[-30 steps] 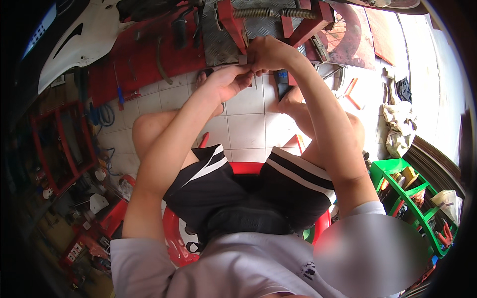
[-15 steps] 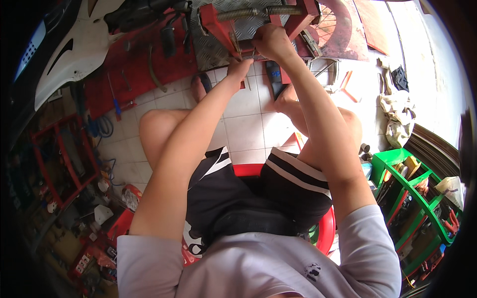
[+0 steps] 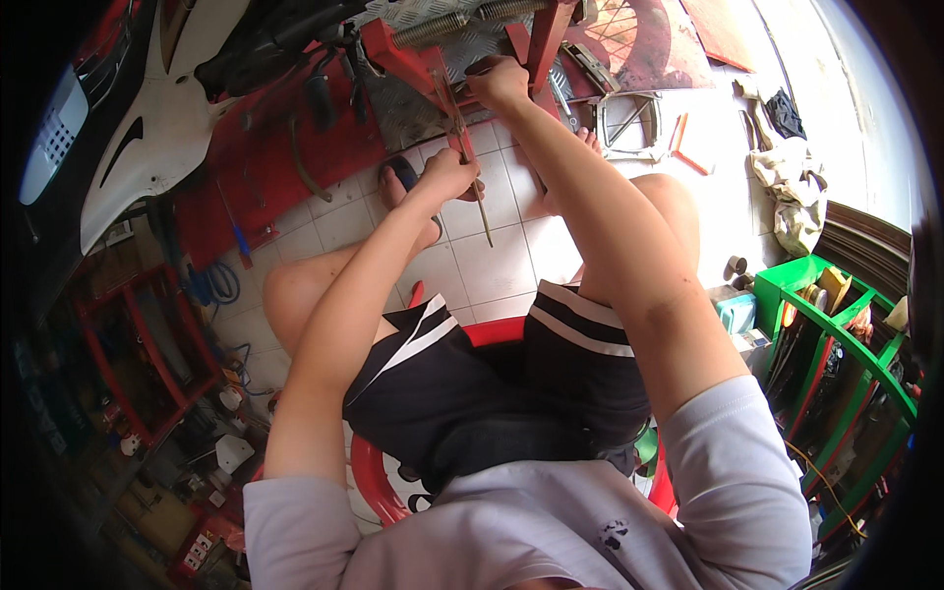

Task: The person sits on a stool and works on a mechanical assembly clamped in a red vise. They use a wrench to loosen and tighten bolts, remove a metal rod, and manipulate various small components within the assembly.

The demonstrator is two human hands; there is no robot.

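Observation:
My left hand point(image 3: 449, 177) is closed around a long, thin metal rod point(image 3: 486, 224). The rod's lower end sticks out below my fingers above the tiles, and its upper part runs up beside the red metal stand point(image 3: 401, 61). Higher and to the right, my right hand point(image 3: 500, 85) is closed at the stand, between its two red uprights. Whatever its fingers grip is hidden behind the hand. A coil spring point(image 3: 433, 29) spans the top of the stand.
A ribbed metal plate point(image 3: 393, 113) and a red mat point(image 3: 339, 143) lie around the stand. White motorcycle bodywork point(image 3: 147, 138) rises at left. To the right stand a green rack point(image 3: 831, 329) with tools and a cloth bundle point(image 3: 790, 211). A red frame point(image 3: 147, 344) stands at lower left.
My left hand has come down and slightly left with the rod, whose lower length now shows. My right hand has shifted left and slightly down. The view has moved a little.

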